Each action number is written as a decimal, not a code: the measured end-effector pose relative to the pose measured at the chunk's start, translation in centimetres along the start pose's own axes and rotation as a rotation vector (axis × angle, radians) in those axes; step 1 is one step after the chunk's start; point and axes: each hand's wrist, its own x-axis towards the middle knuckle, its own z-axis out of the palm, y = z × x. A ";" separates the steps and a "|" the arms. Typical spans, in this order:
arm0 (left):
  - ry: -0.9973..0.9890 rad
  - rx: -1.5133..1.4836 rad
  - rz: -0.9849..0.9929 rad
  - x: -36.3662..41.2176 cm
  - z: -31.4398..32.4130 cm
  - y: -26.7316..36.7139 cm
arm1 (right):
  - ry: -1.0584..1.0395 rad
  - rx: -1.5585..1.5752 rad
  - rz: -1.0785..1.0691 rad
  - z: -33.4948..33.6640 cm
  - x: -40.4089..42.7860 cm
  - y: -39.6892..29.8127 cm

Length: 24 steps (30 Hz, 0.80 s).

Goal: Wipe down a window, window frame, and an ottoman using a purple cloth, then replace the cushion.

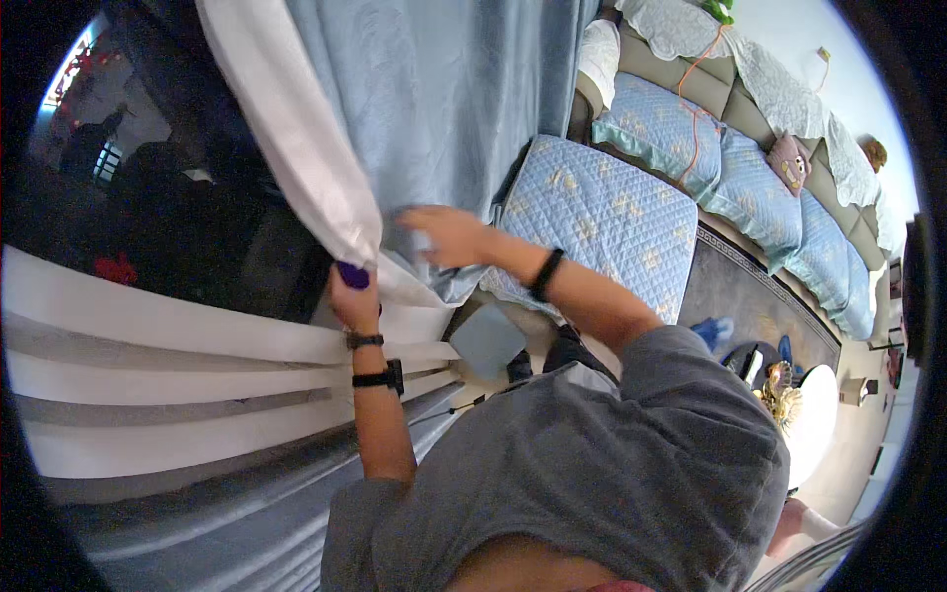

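Observation:
A white curtain edge [325, 148] narrows down to my left hand [354, 303], whose fingers close around the cloth. A small purple item [354, 275] shows at that hand; its kind is unclear. My right hand [451, 235], blurred, is in front of the light-blue curtain [429, 111] with its fingers apart. I cannot tell whether it touches the fabric. White cloth [414, 290] hangs below and between the two hands. Part of my left fingers is hidden behind the fabric.
A dark window pane [185, 207] is at the left, above white horizontal bands [185, 385]. A quilted blue cover [599, 214] lies beside the curtain. A sofa with blue seat covers [666, 126] runs along the right. A grey-blue stool [488, 340] stands near my feet.

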 end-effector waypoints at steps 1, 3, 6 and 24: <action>-0.021 0.125 0.022 0.6 1.0 0.6 | -0.155 0.078 0.250 -0.4 -4.3 2.8; -0.090 0.204 -0.018 2.2 3.3 4.4 | -0.148 0.009 0.474 -0.9 -15.5 9.0; -0.140 0.179 -0.005 3.5 7.4 7.0 | -0.627 -0.069 1.007 -3.7 -31.7 16.0; 0.059 0.487 -0.010 5.5 12.9 1.0 | -0.433 -0.134 1.331 -12.1 -44.0 21.1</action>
